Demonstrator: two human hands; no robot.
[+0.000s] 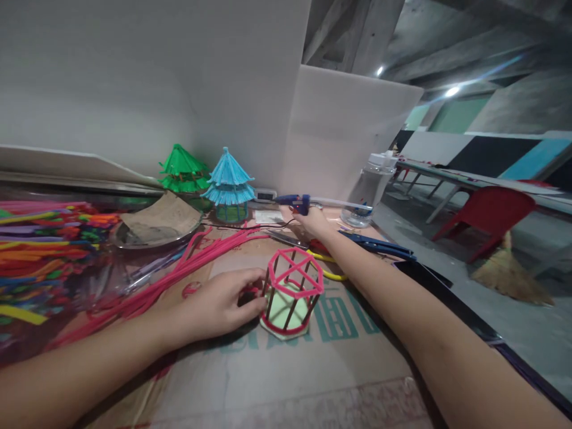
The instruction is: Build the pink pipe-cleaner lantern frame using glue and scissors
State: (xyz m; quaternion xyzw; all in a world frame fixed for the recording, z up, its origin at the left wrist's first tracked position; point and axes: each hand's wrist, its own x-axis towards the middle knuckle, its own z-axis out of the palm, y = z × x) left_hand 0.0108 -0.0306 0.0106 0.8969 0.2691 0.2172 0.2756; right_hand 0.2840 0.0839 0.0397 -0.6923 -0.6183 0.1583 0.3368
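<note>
Pink frame [294, 296] stands beside the left hand [232, 301] gripping it, right hand [313, 221] clasping a glue gun [300, 204].

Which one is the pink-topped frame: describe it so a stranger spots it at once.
Over the printed cardboard, find the left hand. Just beside it stands the small, cage-like frame, pale green at its base. Its open pink top sets it apart from the roofed green model and blue model behind.
</note>
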